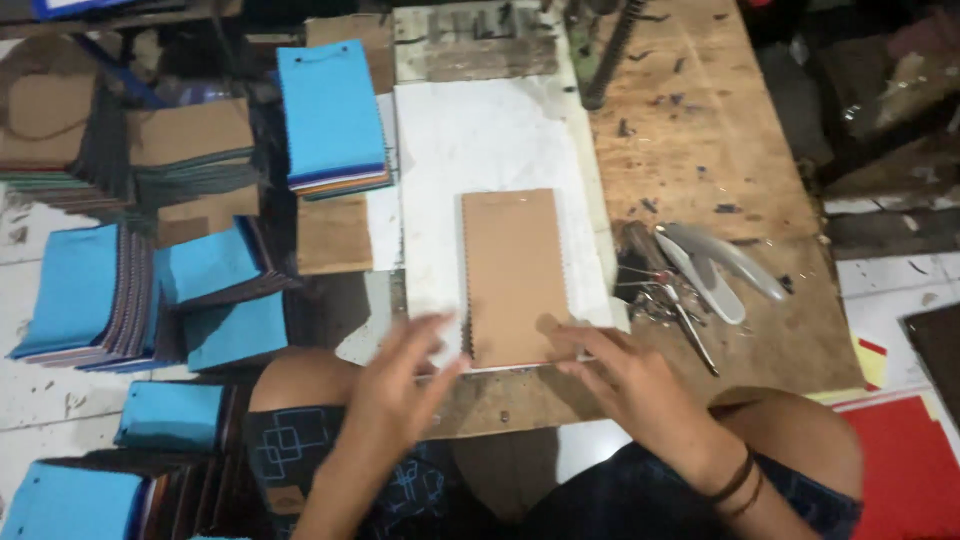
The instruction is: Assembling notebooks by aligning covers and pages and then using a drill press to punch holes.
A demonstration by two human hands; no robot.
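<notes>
A brown-covered notebook with a spiral edge along its left side lies flat on a white board atop a wooden bench. My left hand hovers blurred at the notebook's near left corner, fingers apart. My right hand rests with fingertips on the notebook's near right corner. Neither hand grips anything.
Stacks of blue-covered notebooks and brown-covered ones stand to the left, more blue stacks on the floor. Grey-handled pliers and metal scraps lie right of the board. Red sheets lie at bottom right. My knees frame the bench.
</notes>
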